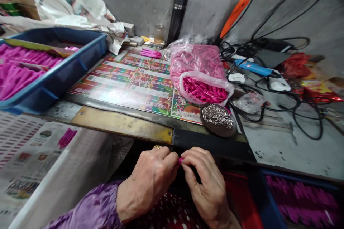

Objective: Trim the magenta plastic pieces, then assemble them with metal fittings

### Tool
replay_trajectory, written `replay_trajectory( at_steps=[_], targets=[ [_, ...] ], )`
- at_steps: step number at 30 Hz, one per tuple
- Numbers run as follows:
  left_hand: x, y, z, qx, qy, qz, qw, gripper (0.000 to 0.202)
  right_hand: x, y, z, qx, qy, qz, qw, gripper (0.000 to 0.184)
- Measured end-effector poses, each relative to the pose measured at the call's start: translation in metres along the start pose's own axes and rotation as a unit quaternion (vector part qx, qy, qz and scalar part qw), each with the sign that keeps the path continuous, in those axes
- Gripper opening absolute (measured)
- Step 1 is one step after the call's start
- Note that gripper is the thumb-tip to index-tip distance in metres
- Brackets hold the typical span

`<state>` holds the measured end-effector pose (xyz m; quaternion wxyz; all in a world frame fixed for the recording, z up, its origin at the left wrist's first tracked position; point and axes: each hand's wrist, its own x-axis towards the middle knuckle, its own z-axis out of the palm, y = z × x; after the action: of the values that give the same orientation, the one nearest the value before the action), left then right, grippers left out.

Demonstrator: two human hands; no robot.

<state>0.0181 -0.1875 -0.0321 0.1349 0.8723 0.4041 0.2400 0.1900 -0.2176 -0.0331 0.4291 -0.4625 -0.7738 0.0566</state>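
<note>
My left hand [152, 177] is closed around a small magenta plastic piece [180, 161], and most of it is hidden inside the fist. At its exposed tip, my right hand [205, 182] pinches with thumb and forefinger. Both hands are over my lap, just in front of the table edge. Beyond them on the table stands a dark round dish [219, 120] heaped with small shiny metal parts. Behind the dish lies an open clear plastic bag [200, 61] full of glossy magenta pieces. A small bunch of magenta pieces [150, 53] rests on the printed sheet [120, 82].
At the left, a blue tray [80, 59] holds rows of magenta pieces. Another blue tray [262, 196] with magenta pieces sits low at right. Black cables [292, 103], an orange-handled tool [235, 14] and a blue-handled tool [254, 67] crowd the right. A black flask [177, 18] stands behind.
</note>
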Motion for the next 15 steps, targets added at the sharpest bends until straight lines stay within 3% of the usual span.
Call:
replay_trajectory(
  at_steps=[7, 15],
  targets=[
    [0.002, 0.000, 0.001, 0.012, 0.001, 0.008, 1.000, 0.012, 0.001, 0.001, -0.002, -0.003, -0.011, 0.011, 1.000, 0.017],
    [0.001, -0.002, 0.001, 0.016, -0.001, 0.007, 1.000, 0.011, -0.014, 0.009, 0.005, -0.103, 0.003, -0.103, 0.989, 0.018]
  ],
)
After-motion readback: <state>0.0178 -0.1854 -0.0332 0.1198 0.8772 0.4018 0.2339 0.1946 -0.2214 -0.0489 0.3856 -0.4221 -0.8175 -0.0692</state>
